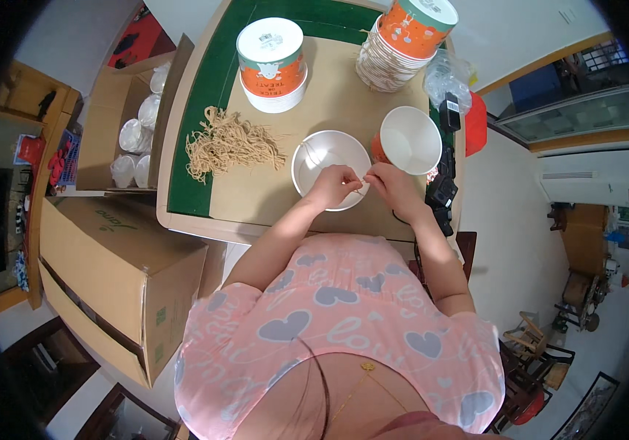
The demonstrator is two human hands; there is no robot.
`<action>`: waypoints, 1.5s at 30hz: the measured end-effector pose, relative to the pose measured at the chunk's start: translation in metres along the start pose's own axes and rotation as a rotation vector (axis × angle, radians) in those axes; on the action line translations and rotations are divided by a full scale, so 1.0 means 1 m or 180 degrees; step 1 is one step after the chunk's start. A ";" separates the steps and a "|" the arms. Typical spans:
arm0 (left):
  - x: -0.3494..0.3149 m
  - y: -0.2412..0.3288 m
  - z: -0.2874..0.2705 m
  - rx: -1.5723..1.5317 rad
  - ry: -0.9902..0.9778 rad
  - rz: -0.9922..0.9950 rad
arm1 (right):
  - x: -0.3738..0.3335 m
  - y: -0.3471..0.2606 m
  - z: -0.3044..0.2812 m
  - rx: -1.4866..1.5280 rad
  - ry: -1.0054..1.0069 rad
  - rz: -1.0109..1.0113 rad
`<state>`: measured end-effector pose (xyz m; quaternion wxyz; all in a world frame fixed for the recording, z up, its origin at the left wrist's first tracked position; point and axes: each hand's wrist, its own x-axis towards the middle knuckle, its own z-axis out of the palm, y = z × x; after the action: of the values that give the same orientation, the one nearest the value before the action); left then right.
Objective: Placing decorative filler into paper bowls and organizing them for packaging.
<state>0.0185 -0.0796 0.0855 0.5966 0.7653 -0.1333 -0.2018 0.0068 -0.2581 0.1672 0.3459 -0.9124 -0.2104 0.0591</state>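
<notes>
Above a white paper tub, the left hand and right hand are pinching a thin cord. Tangled tan twine is lying left of the tub.

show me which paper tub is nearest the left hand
The open tub, partly covered in view by the left hand; the other open tub stands to its right, with the left stack and right stack farther back.

The front bowl looks like smooth white paper, the string pile looks rough and dull, the big box is dull cardboard, and the clear bag is shiny, crinkly plastic.
</notes>
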 end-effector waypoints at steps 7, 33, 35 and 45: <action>-0.014 0.013 -0.004 0.0393 -0.0162 0.0539 | 0.001 0.005 0.011 0.0042 0.0186 0.0144; -0.025 0.026 -0.012 0.2342 0.0075 0.1330 | 0.002 0.018 0.029 0.0204 0.0056 0.0049; -0.028 0.022 -0.010 0.1862 0.0264 0.1195 | 0.001 0.015 0.029 0.0285 0.0072 0.0255; -0.018 0.022 -0.015 -0.2481 0.0000 -0.1636 | -0.017 -0.002 0.074 0.1260 0.1533 0.1176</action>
<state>0.0102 -0.0646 0.1120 0.7703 0.4922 0.1464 -0.3780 -0.0279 -0.2193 0.1121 0.5390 -0.8382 0.0610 -0.0564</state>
